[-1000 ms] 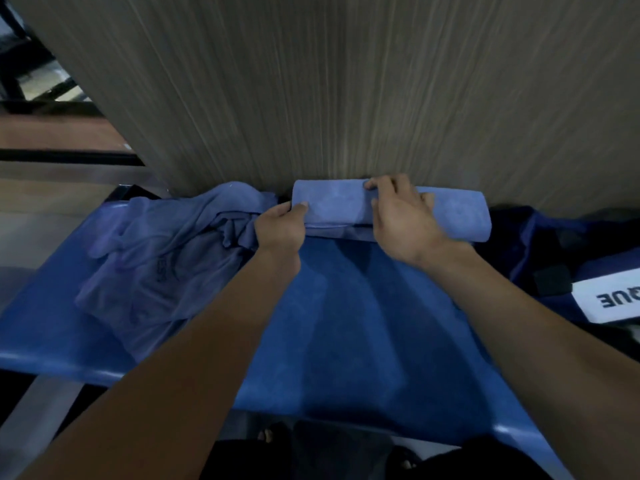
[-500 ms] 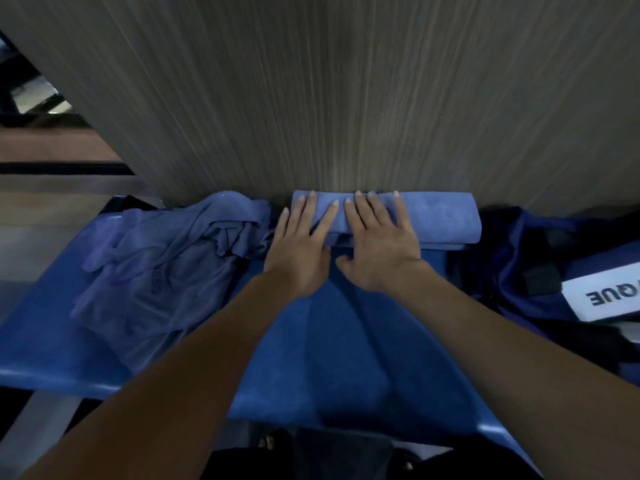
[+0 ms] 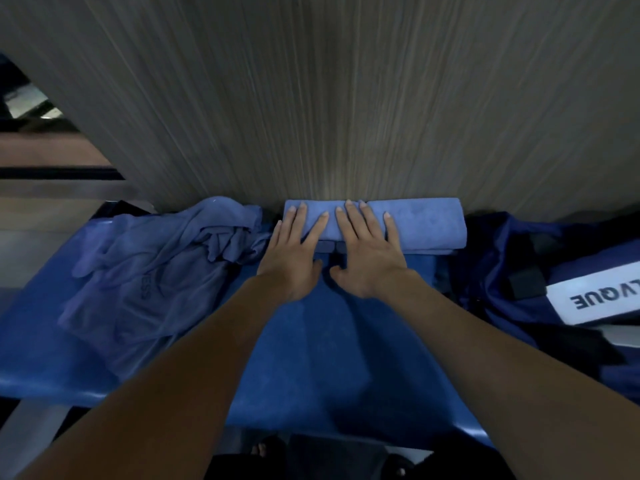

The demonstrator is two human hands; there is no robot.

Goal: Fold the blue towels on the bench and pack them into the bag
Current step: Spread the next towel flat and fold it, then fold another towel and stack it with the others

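Head view, one entry: left hand (image 3: pixel 294 252) and right hand (image 3: pixel 367 252), both flat with fingers straight and spread, gripping nothing, pressing side by side on the left half of a folded towel (image 3: pixel 422 223). Towel: light blue, folded into a narrow band, lying at the back of the bench (image 3: pixel 332 341) against the wood-grain wall (image 3: pixel 311 98); its right half is uncovered. Left of the hands: a crumpled heap of unfolded blue cloth (image 3: pixel 156 271), just beside the folded piece. Right of the towel: a dark blue bag (image 3: pixel 502 265) with a white label (image 3: pixel 595 296), not yet holding this towel as far as can be seen. Risks, as judged: the fold may spring open once pressure lifts, since only one end is held down; layers may slip out of line if the palms slide; the loose heap could catch and drag when the band is lifted toward the bag. Change from a second ago: fingers then curled, pinching the near edge of the towel; now laid flat for smoothing.
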